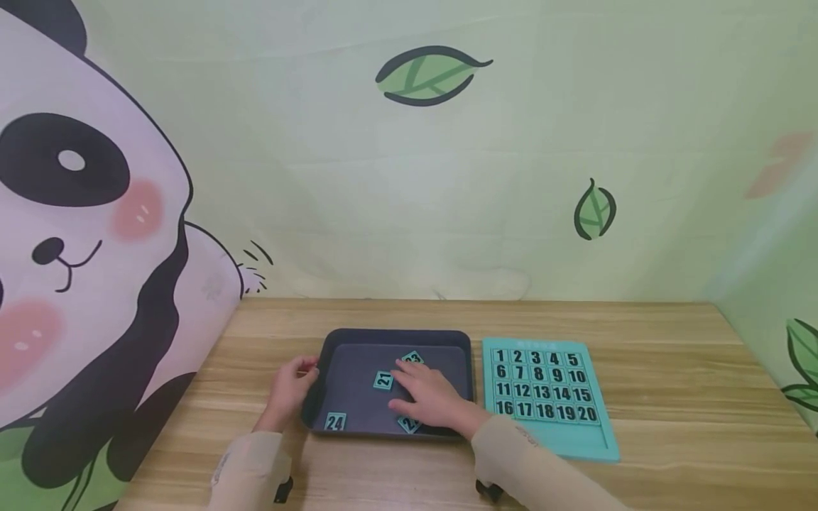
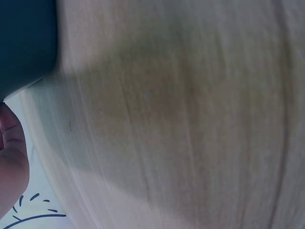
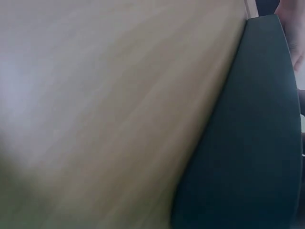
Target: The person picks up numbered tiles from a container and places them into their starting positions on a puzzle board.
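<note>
A dark rectangular tray (image 1: 390, 433) lies on the table, with several teal number tiles in it. My left hand (image 1: 290, 390) holds the tray's left rim with bent fingers; in the left wrist view, part of that hand (image 2: 12, 162) shows by the tray's wall (image 2: 28, 43). Over the tray's right half, my right hand (image 1: 434, 397) is spread, its fingertips close to tile 21 (image 1: 383, 380) and tile 23 (image 1: 412, 357), which it partly covers. Below its thumb lies another tile (image 1: 409, 424), its second digit hidden. Tile 24 (image 1: 335, 421) sits at the front left corner.
To the right of the tray is a teal number board (image 1: 575, 443), its rows filled with tiles 1 to 20 and a bare strip along the front. Behind the wooden table (image 1: 690, 397) stands a wall (image 1: 332, 177) printed with a panda and leaves.
</note>
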A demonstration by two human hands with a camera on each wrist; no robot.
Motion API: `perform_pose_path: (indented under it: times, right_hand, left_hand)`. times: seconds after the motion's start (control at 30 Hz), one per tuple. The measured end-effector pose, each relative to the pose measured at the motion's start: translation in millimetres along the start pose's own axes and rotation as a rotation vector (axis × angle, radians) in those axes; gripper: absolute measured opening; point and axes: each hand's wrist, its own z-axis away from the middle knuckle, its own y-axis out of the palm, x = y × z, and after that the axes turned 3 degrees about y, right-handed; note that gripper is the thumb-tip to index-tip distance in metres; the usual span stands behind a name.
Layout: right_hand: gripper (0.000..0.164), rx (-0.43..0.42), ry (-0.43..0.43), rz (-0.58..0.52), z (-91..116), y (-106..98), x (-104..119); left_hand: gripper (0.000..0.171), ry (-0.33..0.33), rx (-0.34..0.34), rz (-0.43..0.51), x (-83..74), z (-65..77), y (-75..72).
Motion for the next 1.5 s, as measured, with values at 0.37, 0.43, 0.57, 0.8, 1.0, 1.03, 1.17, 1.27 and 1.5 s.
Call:
perform_pose_path:
  times: [0.37,0.43,0.57,0.8,1.0,1.03,1.17,1.27,1.5]
  right_hand:
    - [0.053,0.006,0.07,0.043,-18,18,8]
    - [0.051,-0.025,0.067,0.05,-18,20,10]
    - [0.047,-0.091,0.056,0.077,-18,22,14]
    - [0.041,-0.181,0.09,0.113,-26,29,19]
    - [0.036,-0.203,0.115,0.154,-32,35,20]
    - [0.035,-0.211,0.114,0.162,-32,35,20]
    - [0.031,-0.254,0.107,0.189,-31,37,21]
    - [0.031,-0.284,0.111,0.186,-30,39,22]
    - [0.024,-0.337,0.123,0.183,-30,42,23]
  left_hand:
    - [0.026,0.034,-0.015,0.003,-0.2,0.8,0.0]
    - [0.026,0.03,-0.015,0.002,0.5,0.4,0.2]
    - [0.026,0.025,-0.017,0.006,1.1,0.4,-0.4]
    - [0.026,0.024,-0.011,0.002,-0.6,1.4,-1.9]
    - [0.025,0.031,-0.012,0.004,-2.0,2.6,-1.0]
    - [0.025,0.034,-0.012,0.007,-2.5,2.8,-0.8]
    - [0.024,0.049,-0.014,0.013,-3.5,3.7,-0.5]
    - [0.024,0.048,-0.017,0.008,-3.2,4.1,-0.6]
    - [0.024,0.042,-0.021,0.002,-1.0,3.1,0.2]
